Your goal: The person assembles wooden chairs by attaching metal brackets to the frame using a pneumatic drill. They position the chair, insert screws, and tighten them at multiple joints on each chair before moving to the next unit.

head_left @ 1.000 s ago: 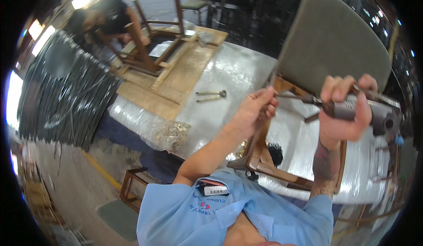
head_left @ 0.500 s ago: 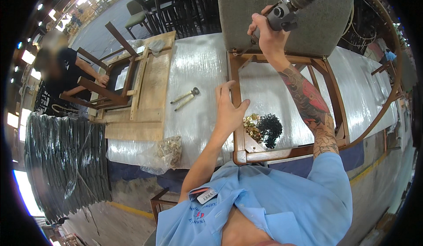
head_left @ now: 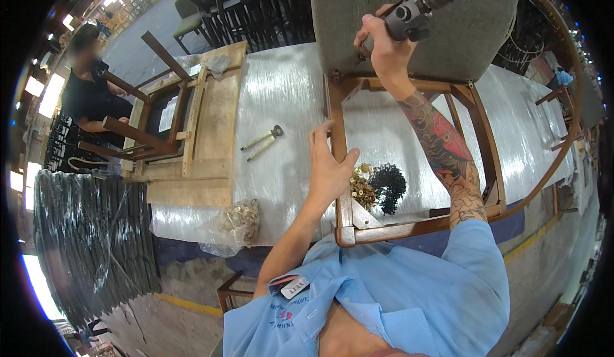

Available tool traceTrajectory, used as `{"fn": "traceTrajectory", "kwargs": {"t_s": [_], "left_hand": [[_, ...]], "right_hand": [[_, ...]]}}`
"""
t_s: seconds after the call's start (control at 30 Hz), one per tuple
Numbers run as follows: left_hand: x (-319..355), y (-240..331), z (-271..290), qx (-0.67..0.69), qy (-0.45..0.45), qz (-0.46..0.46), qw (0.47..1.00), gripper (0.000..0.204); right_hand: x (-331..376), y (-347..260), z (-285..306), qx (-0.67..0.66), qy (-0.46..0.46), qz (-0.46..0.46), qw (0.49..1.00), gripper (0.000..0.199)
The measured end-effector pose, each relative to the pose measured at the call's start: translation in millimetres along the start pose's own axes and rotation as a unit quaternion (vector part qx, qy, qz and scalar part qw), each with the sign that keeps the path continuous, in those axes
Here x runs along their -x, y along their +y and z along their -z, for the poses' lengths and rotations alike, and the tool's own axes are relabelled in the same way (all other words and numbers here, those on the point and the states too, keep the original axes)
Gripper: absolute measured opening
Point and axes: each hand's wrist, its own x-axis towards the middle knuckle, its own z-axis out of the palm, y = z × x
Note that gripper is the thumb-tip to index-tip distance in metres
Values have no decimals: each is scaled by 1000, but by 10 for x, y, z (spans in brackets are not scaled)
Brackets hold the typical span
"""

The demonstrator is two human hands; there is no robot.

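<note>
Right hand (head_left: 382,49) fists around a power tool (head_left: 416,12), nose at the grey seat pad (head_left: 358,12) where it meets the frame (head_left: 339,133). Left hand (head_left: 329,168) lies fingers spread on the frame's left rail, gripping nothing. Frame lies on the wrapped table (head_left: 281,101), screws (head_left: 363,187) inside it. Best to press the rail down hard, keep the tool square to the joint.

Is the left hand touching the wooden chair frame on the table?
Touching. The head view shows the left hand laid flat against the left rail of the wooden chair frame, with the fingers overlapping the wood and no gap visible.
</note>
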Motion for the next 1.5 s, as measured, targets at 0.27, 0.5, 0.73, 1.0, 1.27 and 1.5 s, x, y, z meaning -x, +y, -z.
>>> {"fn": "traceTrajectory", "kwargs": {"t_s": [0.27,0.5,0.73,1.0,1.27,1.5], "left_hand": [[-7,-52,6,-22,-15,-1,1000,65],[-10,-96,-17,14,-13,13,1000,70],[33,-69,-62,118,-28,121,985,88],[37,-55,-47,164,-52,155,973,87],[-14,49,-2,153,-75,186,968,97],[-1,-37,-26,170,-78,211,960,100]], "right_hand": [[-23,123,43,-44,13,1,999,14],[-28,150,44,-8,-6,-3,1000,13],[-21,172,14,-4,-12,-45,999,11],[65,166,-120,23,4,-44,999,19],[-90,89,-55,7,14,-75,997,10],[-595,-1044,1405,159,-65,-54,984,34]]}}
